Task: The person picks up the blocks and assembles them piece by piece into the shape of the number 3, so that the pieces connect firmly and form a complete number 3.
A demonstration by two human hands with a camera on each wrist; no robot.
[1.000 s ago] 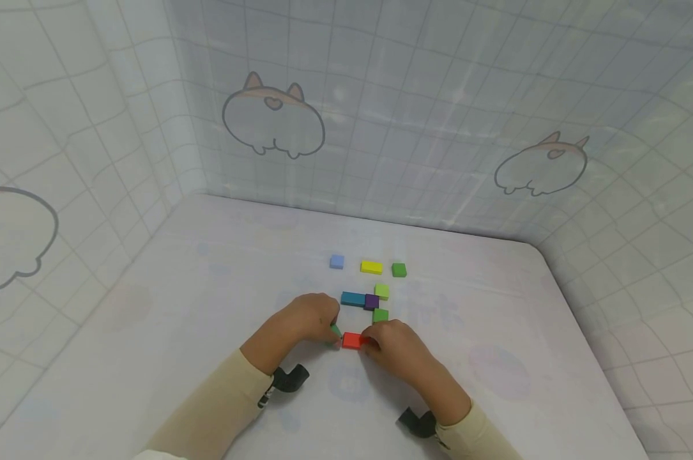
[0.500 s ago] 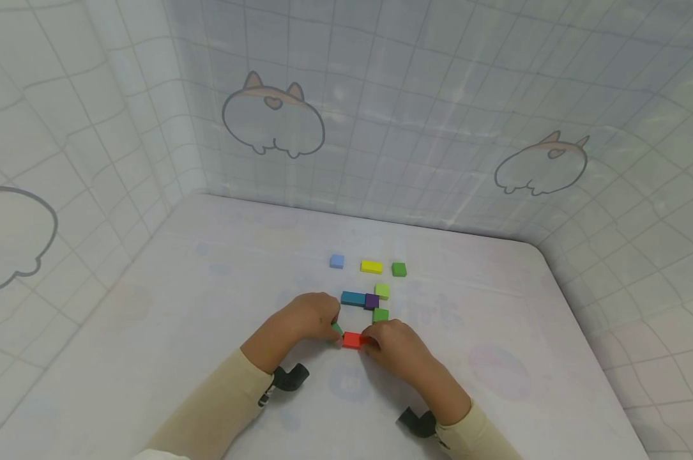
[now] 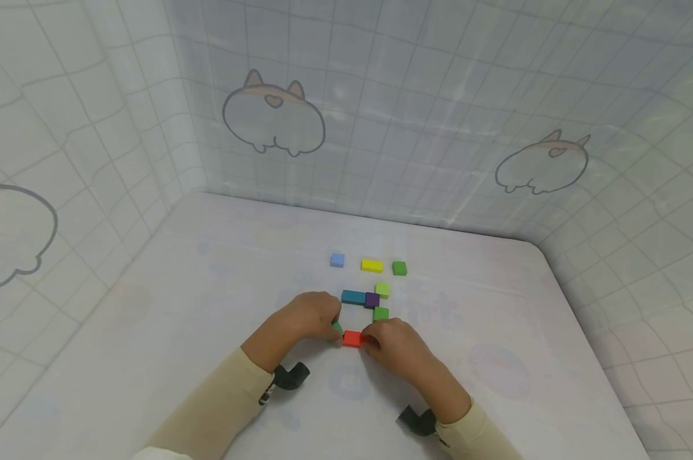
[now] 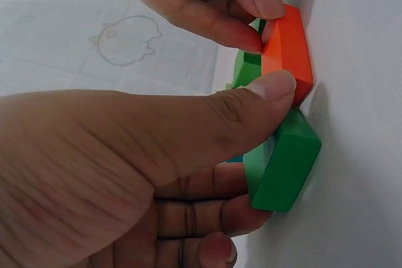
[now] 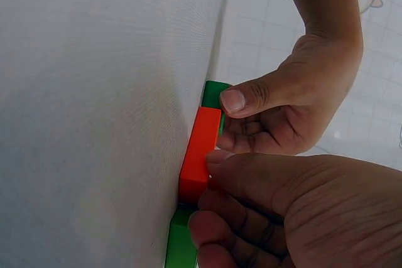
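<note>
My left hand (image 3: 314, 317) pinches a green block (image 4: 286, 167) between thumb and fingers, tilted in the left wrist view. Its thumb tip lies at the near end of a red block (image 3: 352, 339), where the two blocks meet. The right hand (image 3: 398, 345) grips the red block's other end, its thumb (image 5: 220, 160) on the block and fingers curled beside it. Another green block (image 5: 181, 240) sits at that end, under the right fingers. Beyond the hands, a green block (image 3: 380, 314), a purple block (image 3: 372, 301), a teal block (image 3: 354, 298) and a lime block (image 3: 382, 291) adjoin one another.
Farther back, a light blue block (image 3: 337, 260), a yellow block (image 3: 372, 266) and a green block (image 3: 400, 268) stand apart in a row. Everything rests on a white cloth-covered table (image 3: 254, 255), with grid-patterned curtains (image 3: 369, 172) behind and at both sides.
The green block in the left hand has turned slightly and come closer against the red block's end. The right hand keeps its grip with no visible movement.
</note>
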